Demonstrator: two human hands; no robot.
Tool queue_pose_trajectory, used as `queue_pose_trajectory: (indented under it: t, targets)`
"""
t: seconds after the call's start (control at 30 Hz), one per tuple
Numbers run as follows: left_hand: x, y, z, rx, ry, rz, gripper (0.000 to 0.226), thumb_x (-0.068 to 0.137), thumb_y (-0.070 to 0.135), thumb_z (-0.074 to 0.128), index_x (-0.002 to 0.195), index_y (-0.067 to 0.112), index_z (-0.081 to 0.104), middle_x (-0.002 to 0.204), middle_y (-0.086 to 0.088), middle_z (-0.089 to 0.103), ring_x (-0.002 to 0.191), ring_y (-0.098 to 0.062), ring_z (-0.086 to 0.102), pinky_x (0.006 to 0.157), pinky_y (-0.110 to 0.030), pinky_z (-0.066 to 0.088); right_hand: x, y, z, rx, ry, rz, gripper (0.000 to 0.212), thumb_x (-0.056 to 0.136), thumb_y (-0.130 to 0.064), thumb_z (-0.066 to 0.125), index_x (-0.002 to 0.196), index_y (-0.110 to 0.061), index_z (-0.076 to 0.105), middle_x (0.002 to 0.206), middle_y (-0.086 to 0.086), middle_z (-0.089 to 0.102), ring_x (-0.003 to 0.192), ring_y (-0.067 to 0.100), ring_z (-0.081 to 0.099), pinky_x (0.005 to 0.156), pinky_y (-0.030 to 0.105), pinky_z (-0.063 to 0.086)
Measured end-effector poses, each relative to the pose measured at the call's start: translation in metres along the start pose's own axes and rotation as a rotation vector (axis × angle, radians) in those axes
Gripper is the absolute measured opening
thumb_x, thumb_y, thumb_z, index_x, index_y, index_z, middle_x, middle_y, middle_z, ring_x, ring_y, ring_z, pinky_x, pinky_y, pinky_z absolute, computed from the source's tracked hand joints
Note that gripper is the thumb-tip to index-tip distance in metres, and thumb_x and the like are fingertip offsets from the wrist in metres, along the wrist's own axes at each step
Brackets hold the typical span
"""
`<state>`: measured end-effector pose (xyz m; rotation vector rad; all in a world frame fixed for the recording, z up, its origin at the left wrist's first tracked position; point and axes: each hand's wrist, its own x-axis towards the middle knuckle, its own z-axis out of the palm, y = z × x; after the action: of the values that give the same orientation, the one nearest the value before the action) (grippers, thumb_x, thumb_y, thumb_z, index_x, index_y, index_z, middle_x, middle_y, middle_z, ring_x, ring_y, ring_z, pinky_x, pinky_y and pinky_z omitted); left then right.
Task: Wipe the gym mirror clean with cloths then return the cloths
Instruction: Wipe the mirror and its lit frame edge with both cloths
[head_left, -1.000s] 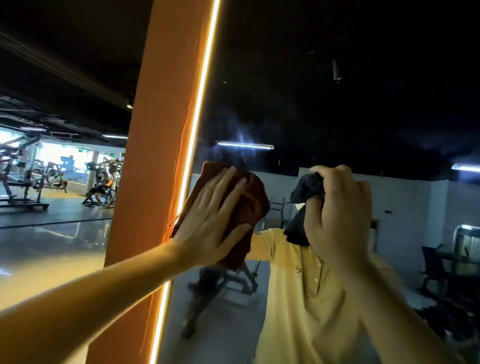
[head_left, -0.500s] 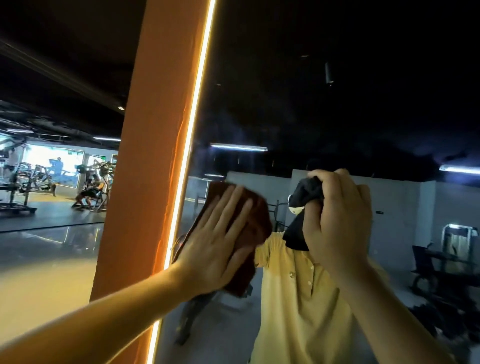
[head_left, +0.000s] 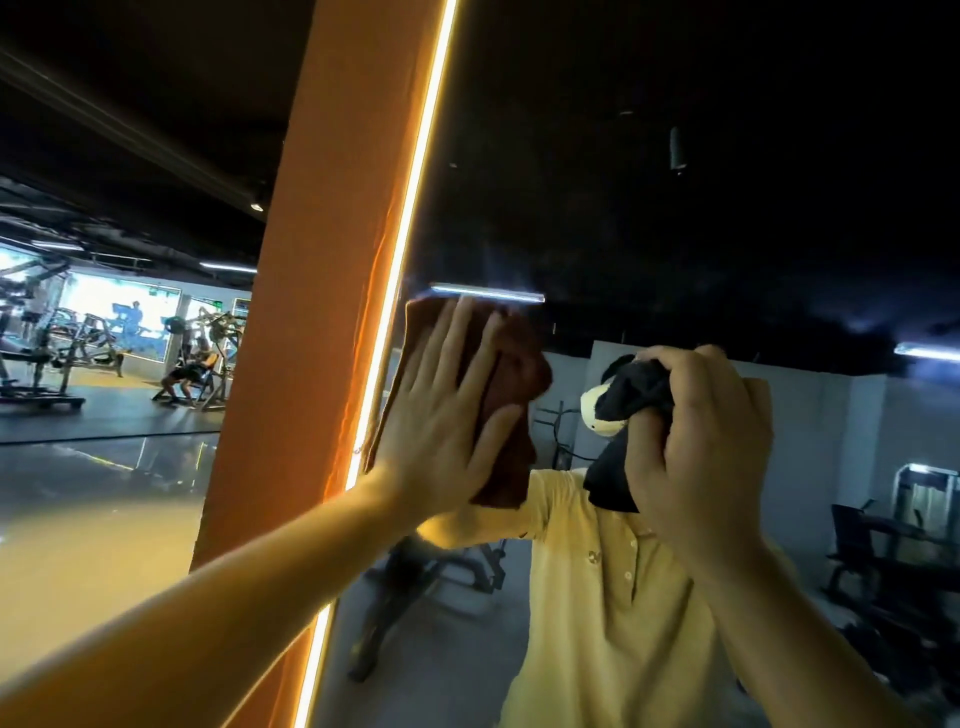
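- Brown cloth (head_left: 522, 371): flat against the mirror (head_left: 701, 197), just beside its lit left edge. Half a second ago it sat lower on the glass; its top edge has now climbed to the reflected ceiling tube.
- Left hand (head_left: 447, 415): palm spread wide, fingers straight and fanned, pressing the brown cloth to the glass. Nothing is pinched; pressure alone holds the cloth.
- Black cloth (head_left: 610, 475): bunched in my right hand (head_left: 696, 441) at about the level of the brown cloth, well right of it. Its place has barely changed over the last second.
- Right hand: fingers curled tight round the black cloth, knuckles towards me. I cannot tell whether the wad touches the glass.
- Meaning of the change: I judge that the left hand is working the strip by the edge in down-and-up strokes and has just finished an upstroke. The right hand is idling or rubbing one spot.
- Task state: wiping is under way. A faint haze shows on the glass above the brown cloth, so I judge that the upper area needs more passes. Cloths are not yet returned.
- Caution: a cloth held by palm pressure alone may slip if I ease off.
- Light strip (head_left: 410, 208): runs along the mirror edge, next to the brown cloth.
- Orange pillar (head_left: 317, 322): stands left of the strip, outside the wiping area.
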<state>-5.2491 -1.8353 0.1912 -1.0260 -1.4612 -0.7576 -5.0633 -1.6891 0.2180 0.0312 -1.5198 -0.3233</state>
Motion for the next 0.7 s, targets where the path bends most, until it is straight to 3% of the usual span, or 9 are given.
queue_pose_trajectory:
  t: [0.1,0.17,0.4,0.47,0.6,0.7]
  targets:
    - [-0.074,-0.016,-0.006,0.002,-0.107,0.032,0.076,0.109,0.058,0.023,0.167,0.009,0.017,0.175,-0.016,0.006,0.162,-0.034,0.008,0.126,-0.063,0.024,0.000,-0.001,0.000,-0.001,-0.017,0.012,0.035,0.086,-0.012,0.052,0.120,-0.008,0.060,0.104,0.011,0.062,0.090,0.030,0.060,0.085,0.040,0.038]
    - [-0.074,-0.025,-0.014,0.033,-0.157,0.023,0.079,0.109,0.061,0.022,0.167,0.007,0.016,0.175,-0.017,0.008,0.162,-0.035,0.009,0.124,-0.064,0.028,-0.001,-0.003,-0.001,-0.002,-0.036,0.024,0.035,0.087,-0.015,0.049,0.121,-0.009,0.058,0.104,0.011,0.061,0.090,0.030,0.059,0.086,0.040,0.038]
    - [0.114,-0.001,-0.023,-0.006,0.017,-0.163,0.079,0.108,0.061,0.024,0.169,0.016,0.002,0.176,-0.011,-0.005,0.163,-0.028,-0.007,0.132,-0.050,0.004,-0.001,-0.003,-0.003,0.004,-0.038,0.033,0.036,0.086,-0.018,0.048,0.118,-0.007,0.060,0.107,0.013,0.065,0.093,0.033,0.063,0.086,0.031,0.032]
    - [0.108,0.018,-0.010,-0.006,0.033,-0.036,0.076,0.109,0.059,0.028,0.168,0.018,0.003,0.176,-0.009,-0.006,0.163,-0.024,-0.008,0.132,-0.044,-0.003,0.000,-0.003,-0.002,0.008,-0.025,0.020,0.036,0.085,-0.017,0.050,0.117,-0.005,0.062,0.107,0.014,0.066,0.092,0.032,0.063,0.085,0.034,0.034]
    - [0.028,0.022,0.006,0.069,-0.126,0.503,0.068,0.111,0.052,0.031,0.168,0.023,0.009,0.177,-0.007,-0.004,0.163,-0.025,-0.004,0.131,-0.041,-0.006,-0.001,-0.004,-0.003,0.075,0.025,0.068,0.033,0.085,-0.013,0.052,0.116,-0.006,0.060,0.103,0.011,0.063,0.086,0.025,0.057,0.078,0.028,0.031]
    - [0.050,-0.018,-0.015,0.198,-0.230,0.643,0.072,0.109,0.058,0.032,0.169,0.026,0.006,0.175,-0.005,-0.007,0.162,-0.023,-0.009,0.131,-0.041,-0.010,-0.004,-0.003,-0.005,0.120,0.040,0.089,0.033,0.086,-0.016,0.051,0.115,-0.002,0.061,0.104,0.014,0.065,0.084,0.026,0.058,0.075,0.029,0.033]
